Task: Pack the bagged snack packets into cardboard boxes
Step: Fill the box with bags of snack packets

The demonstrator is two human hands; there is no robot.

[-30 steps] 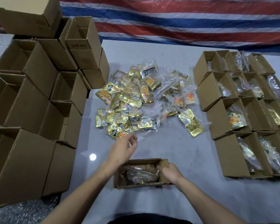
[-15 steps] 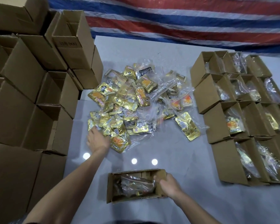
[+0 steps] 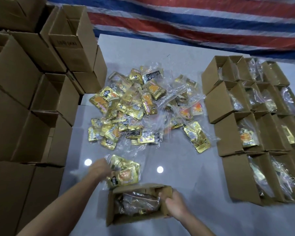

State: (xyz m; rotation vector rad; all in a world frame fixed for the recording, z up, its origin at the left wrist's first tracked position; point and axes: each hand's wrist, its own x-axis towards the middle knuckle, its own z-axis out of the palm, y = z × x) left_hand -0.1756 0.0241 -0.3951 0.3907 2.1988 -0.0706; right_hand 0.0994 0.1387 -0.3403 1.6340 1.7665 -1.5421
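Table [image 3: 186, 167]: pale grey top; the far edge meets a red, white and blue striped tarp [image 3: 194, 23].
Left side: a stack of empty boxes [image 3: 15, 99], several tiers high, walls off the table's left edge.
Right side: filled boxes [image 3: 228, 99] stand in rows with open tops. Most show a clear bag inside.
Middle: pile [image 3: 143, 109] of bagged snack packets, gold foil in clear plastic, between the two box groups.
Open room: a bare strip of table between the pile and the open box [image 3: 134, 218], and a wider bare patch to that box's right.
Open box: near edge, centre, top open, one bag inside.
Left hand [image 3: 100, 169]: blurred, over the bare strip; grips a bag of packets [image 3: 124, 172] by its left edge. The bag is apart from the pile, and its lower edge is by the box's far wall.
Right hand [image 3: 175, 206]: fingers curl over the box's right end wall, holding it.
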